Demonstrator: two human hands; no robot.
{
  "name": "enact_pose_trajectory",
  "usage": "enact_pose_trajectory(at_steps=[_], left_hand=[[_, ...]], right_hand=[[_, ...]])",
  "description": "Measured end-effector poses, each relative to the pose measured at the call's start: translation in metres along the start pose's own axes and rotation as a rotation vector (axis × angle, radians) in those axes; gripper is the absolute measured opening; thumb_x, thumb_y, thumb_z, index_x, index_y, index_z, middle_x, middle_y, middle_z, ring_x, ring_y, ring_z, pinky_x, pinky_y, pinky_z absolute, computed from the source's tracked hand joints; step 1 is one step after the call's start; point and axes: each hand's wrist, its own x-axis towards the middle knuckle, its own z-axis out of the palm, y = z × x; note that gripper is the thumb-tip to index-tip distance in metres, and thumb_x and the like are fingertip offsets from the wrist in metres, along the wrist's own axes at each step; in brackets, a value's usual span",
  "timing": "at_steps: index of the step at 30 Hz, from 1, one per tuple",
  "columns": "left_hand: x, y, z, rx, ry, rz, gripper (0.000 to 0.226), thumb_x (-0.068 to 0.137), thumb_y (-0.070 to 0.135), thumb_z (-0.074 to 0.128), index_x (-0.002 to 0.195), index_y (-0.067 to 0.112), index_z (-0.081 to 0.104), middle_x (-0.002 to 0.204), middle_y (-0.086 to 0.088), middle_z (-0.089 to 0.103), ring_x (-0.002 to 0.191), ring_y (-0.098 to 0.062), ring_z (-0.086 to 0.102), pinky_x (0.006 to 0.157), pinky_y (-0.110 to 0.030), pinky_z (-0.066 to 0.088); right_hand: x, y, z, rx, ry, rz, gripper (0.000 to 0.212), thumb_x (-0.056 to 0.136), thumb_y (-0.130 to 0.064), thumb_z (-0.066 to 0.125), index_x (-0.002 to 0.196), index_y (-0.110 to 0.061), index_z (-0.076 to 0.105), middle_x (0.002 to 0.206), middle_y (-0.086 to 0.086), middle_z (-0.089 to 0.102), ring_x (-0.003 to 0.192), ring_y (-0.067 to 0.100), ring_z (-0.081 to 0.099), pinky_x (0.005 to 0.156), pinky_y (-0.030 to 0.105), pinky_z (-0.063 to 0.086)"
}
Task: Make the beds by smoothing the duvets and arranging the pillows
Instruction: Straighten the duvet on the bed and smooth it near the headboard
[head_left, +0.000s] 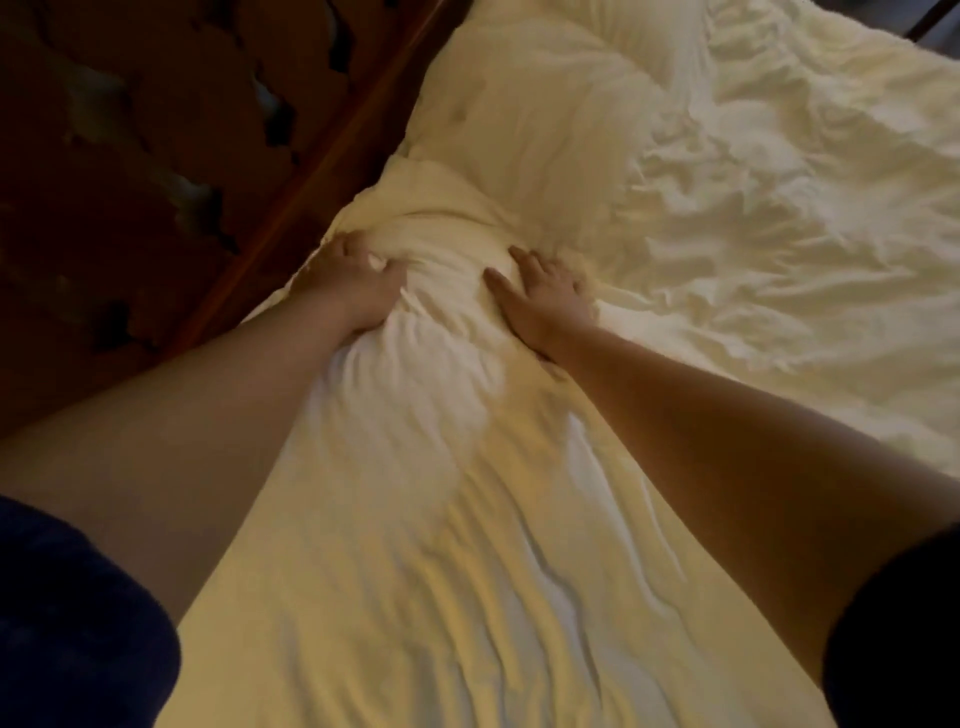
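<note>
Bedroom, dim warm light. A bed (519, 571) fills most of the view from 6 o'clock up to 1 o'clock, covered by a creased cream-white duvet (727, 208) with a plump pillow-like bulge (545, 104) at 12 o'clock. Along the bed's edge at 10 to 11 o'clock runs a dark reddish wooden frame (311, 171). Beyond it, at 9 to 11 o'clock, a dark patterned floor or carpet (130, 156); detail too dim to tell.
</note>
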Motion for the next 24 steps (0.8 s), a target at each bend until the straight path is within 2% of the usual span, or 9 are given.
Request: enact_pose_trajectory(at_steps=[3, 6, 8, 9, 12, 15, 19, 21, 24], left_hand=[[-0.040, 0.049, 0.012, 0.248, 0.093, -0.021, 0.090, 0.098, 0.068, 0.026, 0.164, 0.011, 0.002, 0.171, -0.011, 0.000, 0.156, -0.038, 0.003, 0.124, -0.059, 0.005], [-0.100, 0.072, 0.054, 0.359, 0.177, 0.233, 0.092, 0.093, 0.072, 0.019, 0.164, 0.015, 0.002, 0.171, -0.013, -0.001, 0.156, -0.039, -0.005, 0.121, -0.064, -0.006], [-0.139, 0.079, 0.080, 0.390, 0.213, 0.375, 0.087, 0.093, 0.066, 0.022, 0.165, 0.018, 0.010, 0.171, -0.014, 0.007, 0.156, -0.040, 0.000, 0.122, -0.066, -0.001], [-0.157, 0.083, 0.089, 0.436, 0.205, 0.406, 0.083, 0.094, 0.062, 0.024, 0.165, 0.020, 0.013, 0.171, -0.015, 0.009, 0.156, -0.041, 0.001, 0.121, -0.066, 0.001], [-0.195, 0.109, 0.106, 0.650, 0.076, 0.282, 0.070, 0.102, 0.047, 0.029, 0.164, 0.022, 0.009, 0.171, -0.018, 0.000, 0.155, -0.044, -0.003, 0.118, -0.071, 0.003], [-0.201, 0.156, 0.104, 0.761, 0.027, 0.151, 0.058, 0.105, 0.028, 0.034, 0.160, 0.016, 0.020, 0.167, -0.024, 0.011, 0.153, -0.048, 0.009, 0.117, -0.074, 0.008], [-0.212, 0.168, 0.147, 0.706, 0.066, 0.466, 0.062, 0.104, 0.038, 0.033, 0.158, 0.007, 0.025, 0.166, -0.023, 0.018, 0.152, -0.048, 0.014, 0.116, -0.072, 0.009], [-0.229, 0.137, 0.190, 0.730, 0.063, 0.688, 0.065, 0.103, 0.039, 0.040, 0.157, 0.005, 0.028, 0.165, -0.023, 0.024, 0.152, -0.048, 0.016, 0.117, -0.072, 0.010], [-0.264, 0.083, 0.241, 0.673, 0.106, 0.929, 0.063, 0.101, 0.030, 0.048, 0.157, 0.003, 0.035, 0.164, -0.019, 0.031, 0.153, -0.042, 0.022, 0.121, -0.066, 0.011]], right_hand=[[-0.046, 0.025, 0.000, 0.163, 0.032, -0.056, 0.083, 0.092, -0.081, 0.030, 0.163, -0.036, 0.029, 0.171, -0.002, 0.028, 0.159, 0.018, 0.016, 0.129, 0.050, 0.009], [-0.104, 0.057, 0.018, 0.205, 0.079, -0.036, 0.081, 0.091, -0.082, 0.023, 0.163, -0.044, 0.022, 0.173, -0.005, 0.021, 0.160, 0.015, 0.010, 0.130, 0.047, 0.006], [-0.140, 0.077, 0.027, 0.211, 0.021, -0.028, 0.077, 0.092, -0.082, 0.024, 0.162, -0.052, 0.013, 0.175, -0.011, 0.010, 0.161, 0.013, 0.004, 0.128, 0.043, 0.006], [-0.154, 0.086, 0.026, 0.200, -0.019, -0.030, 0.075, 0.093, -0.081, 0.028, 0.162, -0.054, 0.014, 0.174, -0.012, 0.010, 0.160, 0.013, 0.008, 0.128, 0.042, 0.009], [-0.180, 0.118, 0.009, 0.105, -0.093, -0.032, 0.066, 0.098, -0.067, 0.050, 0.159, -0.051, 0.029, 0.170, -0.011, 0.028, 0.154, 0.018, 0.030, 0.126, 0.040, 0.022], [-0.205, 0.166, 0.009, -0.128, 0.027, 0.040, 0.067, 0.098, -0.067, 0.043, 0.160, -0.043, 0.033, 0.170, -0.003, 0.030, 0.156, 0.025, 0.026, 0.126, 0.046, 0.020], [-0.281, 0.244, 0.053, -0.237, 0.127, 0.320, 0.081, 0.096, -0.070, 0.028, 0.167, -0.036, 0.010, 0.175, 0.010, 0.001, 0.161, 0.034, 0.005, 0.128, 0.056, 0.012], [-0.327, 0.259, 0.078, -0.289, 0.115, 0.240, 0.077, 0.101, -0.067, 0.026, 0.167, -0.034, 0.005, 0.175, 0.009, -0.004, 0.161, 0.035, -0.001, 0.127, 0.059, 0.010], [-0.387, 0.250, 0.107, -0.337, 0.049, -0.054, 0.072, 0.104, -0.059, 0.037, 0.167, -0.035, 0.011, 0.176, 0.007, 0.003, 0.161, 0.036, 0.001, 0.123, 0.065, 0.018]])
